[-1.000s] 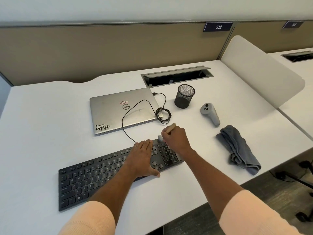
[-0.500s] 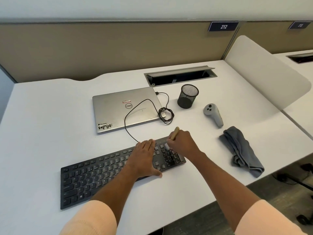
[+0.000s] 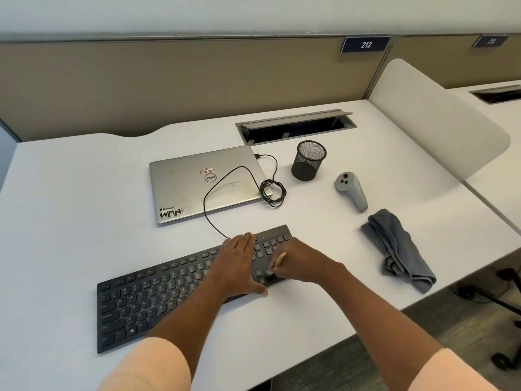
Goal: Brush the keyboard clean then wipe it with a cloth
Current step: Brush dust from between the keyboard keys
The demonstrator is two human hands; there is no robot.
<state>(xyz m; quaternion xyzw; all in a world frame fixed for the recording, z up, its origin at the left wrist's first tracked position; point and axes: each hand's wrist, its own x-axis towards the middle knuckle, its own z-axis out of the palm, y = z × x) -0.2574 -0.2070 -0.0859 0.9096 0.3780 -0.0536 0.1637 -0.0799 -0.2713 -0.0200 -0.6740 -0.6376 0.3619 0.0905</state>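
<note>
Two hands meet at the right end of the keyboard (image 3: 158, 300), which lies slantwise on the near part of the bench (image 3: 70, 207). The left hand (image 3: 239, 263) lies flat, fingers straight, pressing the keys to hold the board down. The right hand (image 3: 301, 263) is curled round a small brush (image 3: 276, 265), pale handle up and bristles on the number-pad keys by the near edge. Brushing looks to be the step in hand, and wiping is not yet begun.

To the right, well apart, the grey cloth (image 3: 400, 249) lies crumpled close to the bench edge. Farther back, the cable (image 3: 214, 190) runs from the keyboard over a closed laptop (image 3: 183, 182) to a loose coil beside it.

A hard stroke could drive grit under the keys instead of off them. If the flat hand eases, the keyboard may skid and tug the cable. A swung right elbow might knock the cloth off the bench.
</note>
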